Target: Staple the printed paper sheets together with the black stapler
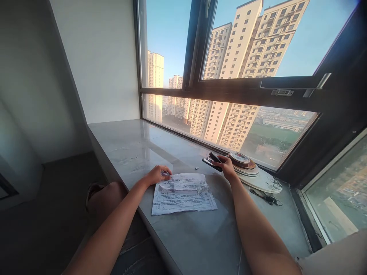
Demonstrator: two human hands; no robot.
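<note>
A printed sheet of paper (pixel 183 198) lies on the pale windowsill, its upper part folded or overlapped by another printed piece. At its top left corner is my left hand (pixel 156 175), fingers closed on the paper's edge. My right hand (pixel 225 167) grips a black stapler (pixel 212 161), held just above the sill with its jaws apart and pointing left. Between the two hands sits a small grey piece (pixel 196 168), perhaps a strip of staples. The underside of the paper near my left fingers is hidden.
Right of my right hand stand stacked round discs (pixel 243 160) on a white oval board (pixel 268 181). A black corded item (pixel 269 199) lies in front of them. The dark window frame (pixel 229 86) borders the sill (pixel 117 141), whose near edge drops beside my leg (pixel 110 198).
</note>
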